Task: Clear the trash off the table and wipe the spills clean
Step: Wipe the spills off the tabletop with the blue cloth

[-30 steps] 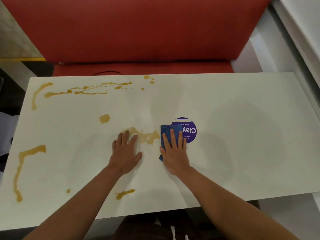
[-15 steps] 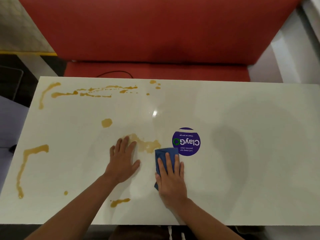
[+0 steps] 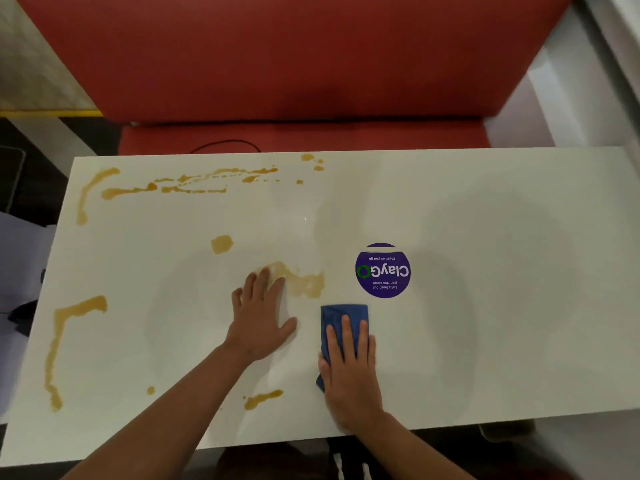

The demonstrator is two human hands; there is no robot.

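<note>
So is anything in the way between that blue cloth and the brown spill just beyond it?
Nothing visible. The blue cloth lies flat under the right hand, and only bare table separates it from the smeared spill. The left hand rests flat beside that path, its fingertips at the spill's left end.

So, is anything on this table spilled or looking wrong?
Yes. Amber spills streak the far-left of the table, with more down the left edge, a patch by the left hand and a streak near the front edge. The right hand presses a cloth flat. Nothing looks damaged.
</note>
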